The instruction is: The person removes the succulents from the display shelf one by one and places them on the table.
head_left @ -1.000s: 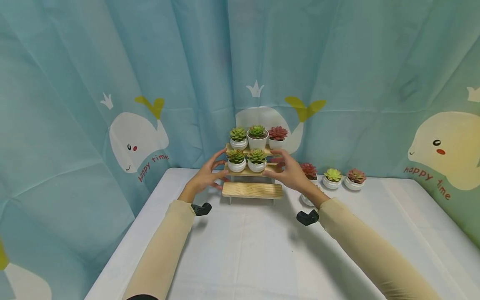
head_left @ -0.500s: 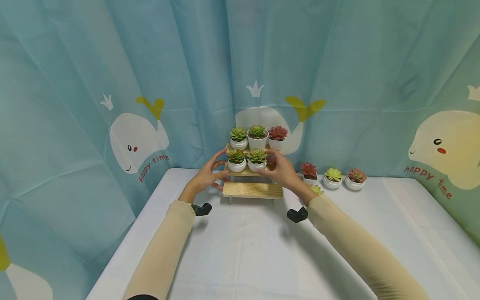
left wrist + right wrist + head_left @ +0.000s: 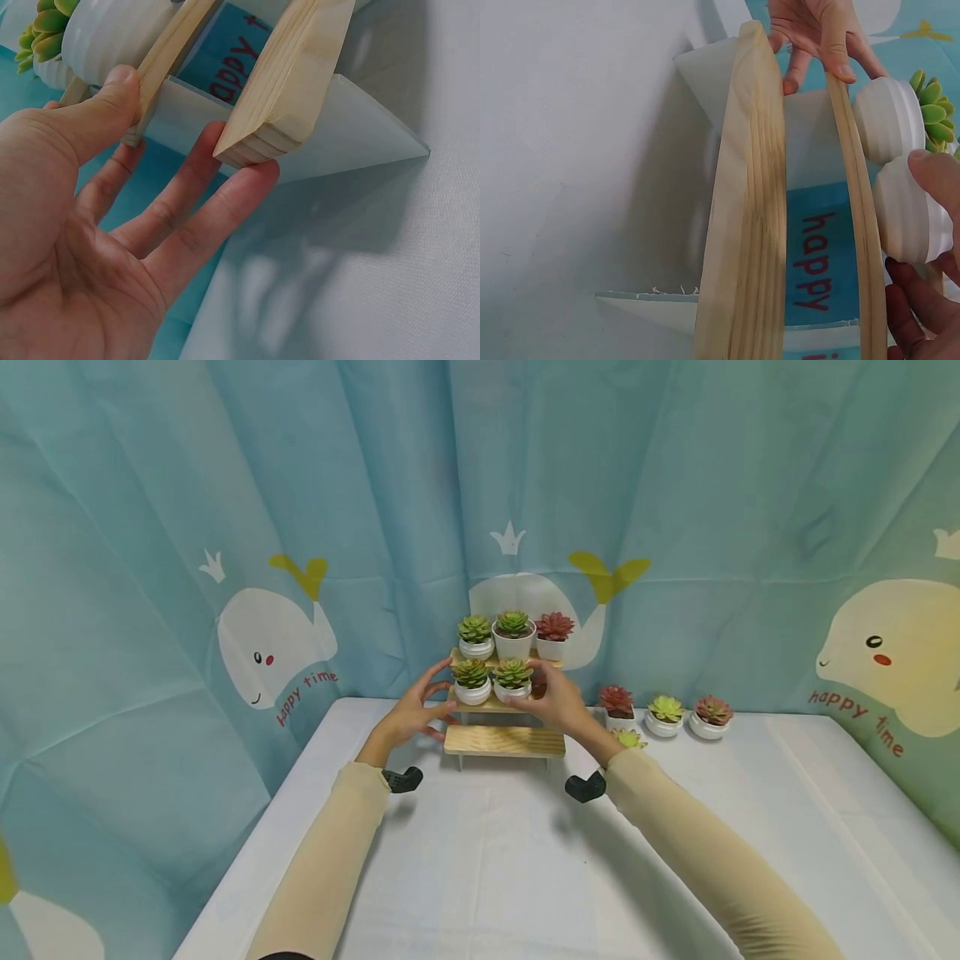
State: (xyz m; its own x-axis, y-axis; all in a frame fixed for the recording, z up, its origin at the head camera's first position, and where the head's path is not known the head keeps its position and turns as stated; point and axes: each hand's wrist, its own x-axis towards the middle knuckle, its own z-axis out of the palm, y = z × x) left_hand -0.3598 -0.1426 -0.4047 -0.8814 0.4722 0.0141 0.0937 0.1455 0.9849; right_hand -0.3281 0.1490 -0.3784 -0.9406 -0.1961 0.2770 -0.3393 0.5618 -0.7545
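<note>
While the three-tier wooden plant stand (image 3: 504, 739) stood just above the middle of the frame on the white table (image 3: 525, 860), five potted succulents sat on its upper two steps and its lowest was bare. The left hand (image 3: 411, 714) had stayed at the stand's left end, thumb pressing the middle step's edge, fingers spread and relaxed. The right hand (image 3: 561, 703) had slid leftward from the loose pots (image 3: 663, 714) to the right-hand green succulent pot (image 3: 513, 681) on the middle step; its thumb touched that pot, though any grip could not be judged.
</note>
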